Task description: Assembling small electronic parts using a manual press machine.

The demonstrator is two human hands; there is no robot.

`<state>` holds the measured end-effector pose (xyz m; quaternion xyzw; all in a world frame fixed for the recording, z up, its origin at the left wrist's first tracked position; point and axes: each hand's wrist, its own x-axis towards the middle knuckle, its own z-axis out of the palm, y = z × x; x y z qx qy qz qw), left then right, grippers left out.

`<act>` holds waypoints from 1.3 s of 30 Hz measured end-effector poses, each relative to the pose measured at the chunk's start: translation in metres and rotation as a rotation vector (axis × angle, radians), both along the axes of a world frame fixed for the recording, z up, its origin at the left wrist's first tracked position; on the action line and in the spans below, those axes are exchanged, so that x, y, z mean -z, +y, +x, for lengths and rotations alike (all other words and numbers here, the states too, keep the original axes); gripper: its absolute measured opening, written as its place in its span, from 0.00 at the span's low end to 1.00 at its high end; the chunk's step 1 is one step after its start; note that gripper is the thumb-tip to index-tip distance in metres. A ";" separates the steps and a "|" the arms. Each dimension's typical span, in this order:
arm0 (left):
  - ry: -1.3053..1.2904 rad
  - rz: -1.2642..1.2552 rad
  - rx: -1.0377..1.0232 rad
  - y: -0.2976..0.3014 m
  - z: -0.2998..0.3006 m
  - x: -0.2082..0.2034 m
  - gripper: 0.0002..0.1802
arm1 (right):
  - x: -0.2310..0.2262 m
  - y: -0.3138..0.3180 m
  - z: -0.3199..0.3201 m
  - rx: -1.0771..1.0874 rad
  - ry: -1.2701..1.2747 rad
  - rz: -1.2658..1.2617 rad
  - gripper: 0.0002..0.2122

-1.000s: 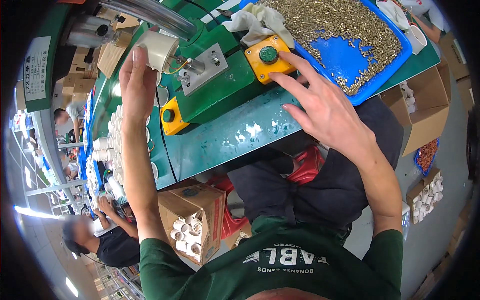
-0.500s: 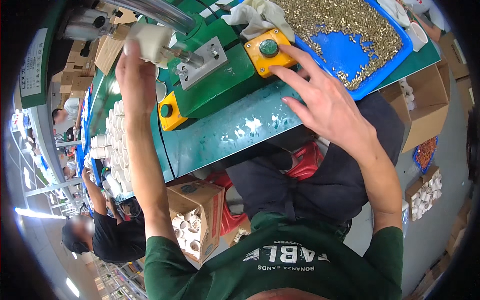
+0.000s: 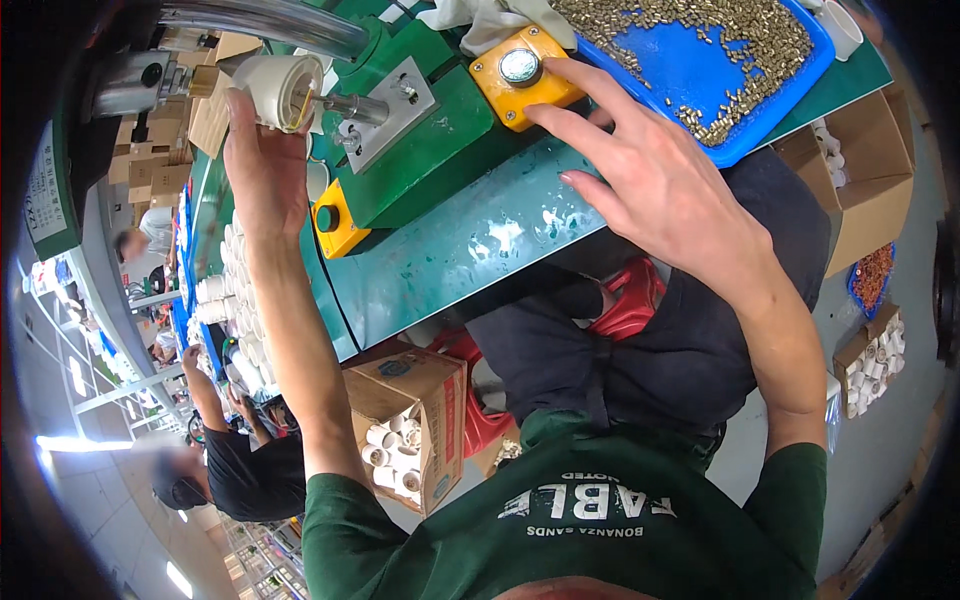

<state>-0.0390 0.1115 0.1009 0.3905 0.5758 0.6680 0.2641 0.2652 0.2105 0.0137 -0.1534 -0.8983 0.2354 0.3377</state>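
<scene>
My left hand [image 3: 268, 165] is closed on a white plastic pipe fitting [image 3: 272, 88], its thumb along the near side. The fitting's open end faces a metal pin [image 3: 358, 108] that juts from a grey plate [image 3: 395, 115] on the green press [image 3: 440, 150]. On the fitting's other side is the press's metal ram [image 3: 130, 85]. My right hand [image 3: 650, 170] is open with fingers spread over a yellow button box [image 3: 510, 98]. Its index fingertip lies beside the round button [image 3: 520, 68]; whether it presses cannot be made out.
A blue tray [image 3: 690, 85] of small brass inserts lies at the upper right. A second yellow button box [image 3: 338, 222] sits left of the press. White fittings [image 3: 240, 300] are stacked at the left; a carton [image 3: 440, 420] of fittings stands below the table [image 3: 480, 245]. Another person [image 3: 250, 470] works at left.
The fitting in my left hand has turned and dropped slightly, so its open end now shows toward the pin. My right hand keeps its place at the button box. The whole view has shifted slightly.
</scene>
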 end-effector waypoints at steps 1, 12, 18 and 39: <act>0.014 -0.003 -0.009 0.000 0.000 0.000 0.27 | 0.000 0.000 0.000 0.000 0.000 0.000 0.18; 0.901 -0.152 -0.020 -0.003 0.014 -0.002 0.32 | -0.005 0.000 -0.006 -0.011 0.036 0.024 0.17; 1.211 -0.144 -0.445 -0.040 0.036 0.037 0.26 | -0.004 0.001 -0.007 0.016 -0.019 0.091 0.18; 1.358 -0.148 -0.680 -0.105 0.037 0.105 0.14 | -0.006 0.026 -0.022 -0.046 0.181 -0.085 0.14</act>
